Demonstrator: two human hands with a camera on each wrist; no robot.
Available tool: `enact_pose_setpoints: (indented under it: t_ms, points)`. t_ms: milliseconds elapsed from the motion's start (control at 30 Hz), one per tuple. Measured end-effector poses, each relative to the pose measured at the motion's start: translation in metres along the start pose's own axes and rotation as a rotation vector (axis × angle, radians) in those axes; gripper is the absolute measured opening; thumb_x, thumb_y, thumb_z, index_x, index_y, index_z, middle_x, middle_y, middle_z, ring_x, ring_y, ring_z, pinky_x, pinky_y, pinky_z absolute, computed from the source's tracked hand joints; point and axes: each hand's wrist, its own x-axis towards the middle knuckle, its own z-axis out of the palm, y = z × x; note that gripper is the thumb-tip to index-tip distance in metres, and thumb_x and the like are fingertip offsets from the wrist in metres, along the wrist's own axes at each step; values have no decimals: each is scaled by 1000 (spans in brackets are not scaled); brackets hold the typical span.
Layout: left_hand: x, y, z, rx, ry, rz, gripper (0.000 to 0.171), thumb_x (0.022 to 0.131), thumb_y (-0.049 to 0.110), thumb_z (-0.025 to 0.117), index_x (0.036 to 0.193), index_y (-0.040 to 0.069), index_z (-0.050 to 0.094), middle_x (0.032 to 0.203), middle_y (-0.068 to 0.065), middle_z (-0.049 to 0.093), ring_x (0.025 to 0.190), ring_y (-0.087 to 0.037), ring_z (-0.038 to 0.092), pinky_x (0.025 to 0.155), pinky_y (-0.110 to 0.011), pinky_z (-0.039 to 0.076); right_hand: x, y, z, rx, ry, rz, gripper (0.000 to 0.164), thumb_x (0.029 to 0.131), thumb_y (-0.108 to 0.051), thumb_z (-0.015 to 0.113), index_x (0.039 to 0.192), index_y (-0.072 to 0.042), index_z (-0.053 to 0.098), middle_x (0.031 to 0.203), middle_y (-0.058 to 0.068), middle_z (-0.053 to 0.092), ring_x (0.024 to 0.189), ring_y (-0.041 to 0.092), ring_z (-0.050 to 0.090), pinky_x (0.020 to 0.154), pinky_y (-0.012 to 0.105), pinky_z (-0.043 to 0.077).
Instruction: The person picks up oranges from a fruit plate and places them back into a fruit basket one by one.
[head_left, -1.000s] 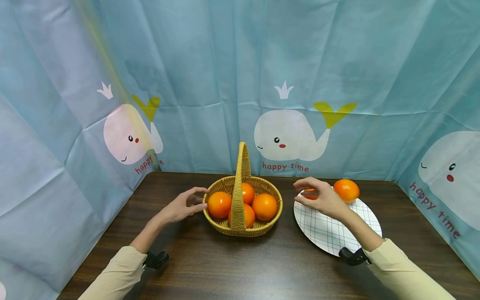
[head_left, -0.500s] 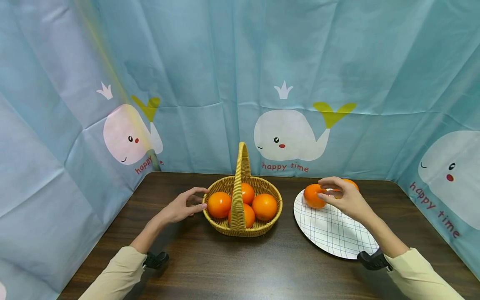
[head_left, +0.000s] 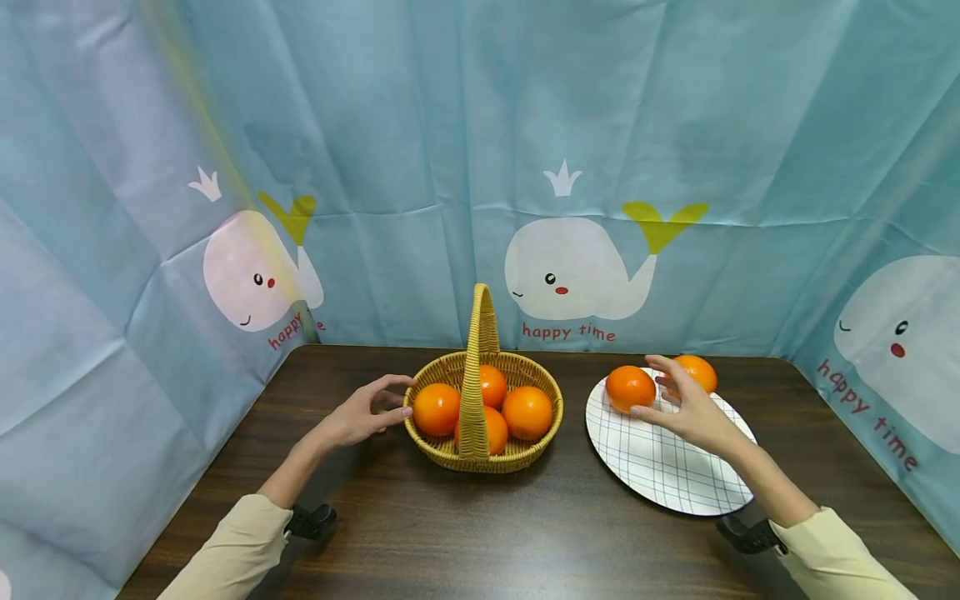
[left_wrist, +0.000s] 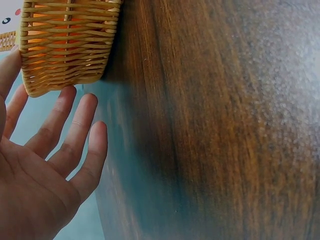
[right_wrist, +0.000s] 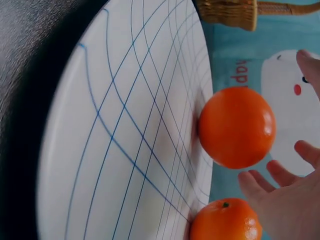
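My left hand (head_left: 369,412) is at the left rim of a yellow wicker basket (head_left: 491,462), thumb and index fingertip touching it. Its other fingers are loosely bent below the basket wall (left_wrist: 70,50) in the left wrist view. Several oranges (head_left: 527,413) lie in the basket, partly behind its upright handle (head_left: 474,392). My right hand (head_left: 693,412) hovers over a white plate (head_left: 660,475) with blue lines, fingers spread and holding nothing. Just left of its fingertips sits one orange (right_wrist: 237,127) on the plate. A second orange (right_wrist: 226,220) sits behind the hand at the plate's far edge.
Both the basket and the plate stand on a dark brown wooden table (head_left: 525,533). A light blue curtain (head_left: 390,167) with printed whales encloses the back and sides. A black strap (head_left: 750,533) circles the right wrist.
My right hand has moved right, off the left orange on the plate, and its thumb and fingers are now spread wider. The left hand has stayed at the basket.
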Motion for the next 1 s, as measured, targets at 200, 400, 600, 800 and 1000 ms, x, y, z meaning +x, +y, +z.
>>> enact_pose_setpoints:
  t_ms: [200, 400, 600, 800, 1000]
  points:
    - [0, -1, 0, -8, -2, -9, 49, 100, 23, 69, 144, 9, 51, 128, -21, 62, 107, -35, 62, 73, -54, 54, 4, -1, 5, -6, -17, 51, 96, 86, -24, 85, 157, -3, 24, 156, 31, 25, 134, 58, 35, 102, 66, 35]
    - [0, -1, -1, 1, -2, -9, 49, 100, 24, 69, 143, 9, 51, 128, -22, 62, 107, -35, 62, 73, -52, 55, 10, 0, 11, 34, -48, 85, 99, 87, -22, 85, 159, -4, 19, 157, 32, 19, 132, 59, 37, 96, 61, 45]
    - [0, 0, 1, -2, -1, -3, 49, 100, 24, 69, 143, 9, 51, 127, -22, 62, 106, -36, 61, 73, -56, 54, 16, 5, 13, 9, -59, 83, 87, 90, -19, 81, 156, -1, 26, 152, 34, 29, 123, 52, 50, 95, 57, 48]
    - [0, 0, 1, -1, 1, 5, 49, 100, 23, 69, 143, 9, 51, 127, -22, 62, 106, -35, 61, 72, -56, 54, 16, 8, 13, -12, -55, 52, 70, 93, -4, 75, 150, 3, 36, 145, 33, 39, 122, 56, 50, 95, 59, 47]
    - [-1, 0, 1, -2, 7, 1, 49, 100, 23, 69, 143, 9, 51, 126, -21, 63, 103, -33, 62, 72, -56, 53, 16, 8, 12, -15, -37, 39, 69, 91, -1, 77, 148, 3, 40, 144, 32, 42, 120, 56, 52, 94, 60, 47]
